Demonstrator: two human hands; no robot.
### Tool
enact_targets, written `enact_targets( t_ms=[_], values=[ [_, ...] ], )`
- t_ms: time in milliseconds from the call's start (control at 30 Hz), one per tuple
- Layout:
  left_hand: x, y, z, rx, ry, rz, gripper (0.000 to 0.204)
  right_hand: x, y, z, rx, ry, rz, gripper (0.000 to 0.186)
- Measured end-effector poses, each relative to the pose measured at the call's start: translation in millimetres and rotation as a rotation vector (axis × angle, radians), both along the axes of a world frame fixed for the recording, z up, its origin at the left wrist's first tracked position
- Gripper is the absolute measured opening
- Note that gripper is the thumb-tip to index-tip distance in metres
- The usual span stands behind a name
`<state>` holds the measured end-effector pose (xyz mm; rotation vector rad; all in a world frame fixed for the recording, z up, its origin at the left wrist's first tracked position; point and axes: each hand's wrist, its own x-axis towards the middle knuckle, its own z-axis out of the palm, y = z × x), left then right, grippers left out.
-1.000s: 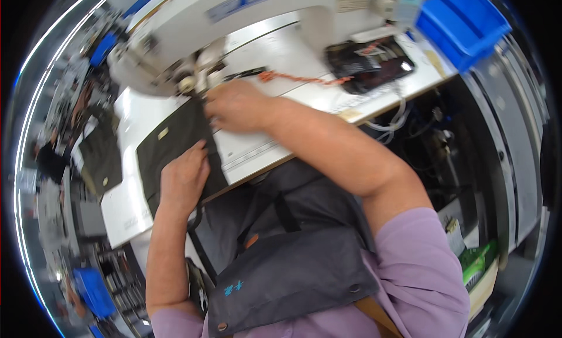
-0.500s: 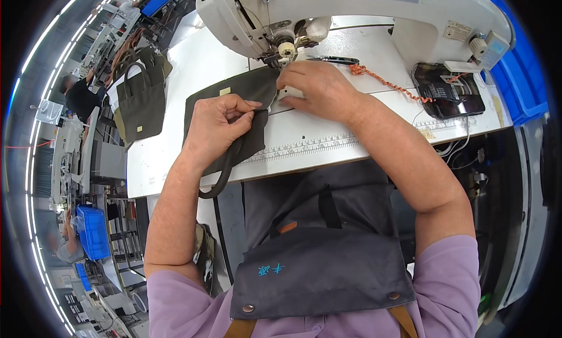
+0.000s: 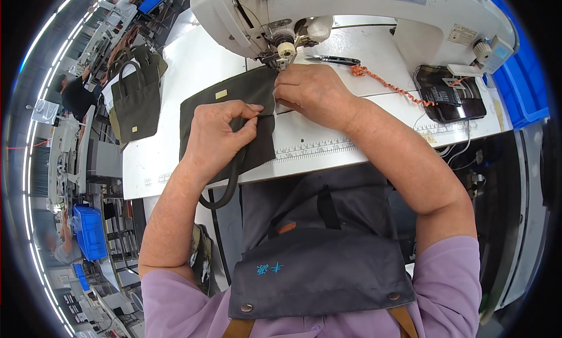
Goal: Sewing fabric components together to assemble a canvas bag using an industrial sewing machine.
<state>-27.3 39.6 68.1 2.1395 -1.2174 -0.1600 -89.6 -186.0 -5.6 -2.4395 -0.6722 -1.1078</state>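
Observation:
A dark olive bag panel with a small pale yellow tab and a loop handle lies on the white sewing table, its top corner at the needle of the white sewing machine. My left hand pinches a folded part of the panel near its right edge, the handle hanging below it. My right hand, fingers curled, holds the panel's right edge just below the presser foot. Black snips on an orange cord lie right of the foot.
Olive bags lie at the table's left. A dark glossy pouch or tray sits at the right, beside a blue bin. Co-workers at other benches, more blue bins and machines stand at the far left.
The view has levelled from a blurred, tilted one. My left hand moved up to the panel's right edge and now pinches a fold there; the panel has shifted slightly leftward since half a second ago.

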Motion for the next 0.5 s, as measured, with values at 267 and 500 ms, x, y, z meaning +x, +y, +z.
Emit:
enact_targets(
  t_ms=[267, 500],
  values=[
    [0, -5, -20, 0.147, -0.249, -0.146, 0.027, -3, -5, 0, -0.072, 0.154, 0.092, 0.013],
    [15, -7, -51, 0.065, -0.169, -0.249, 0.049, -18, -5, 8, 0.006, 0.332, 0.019, 0.006]
  ],
)
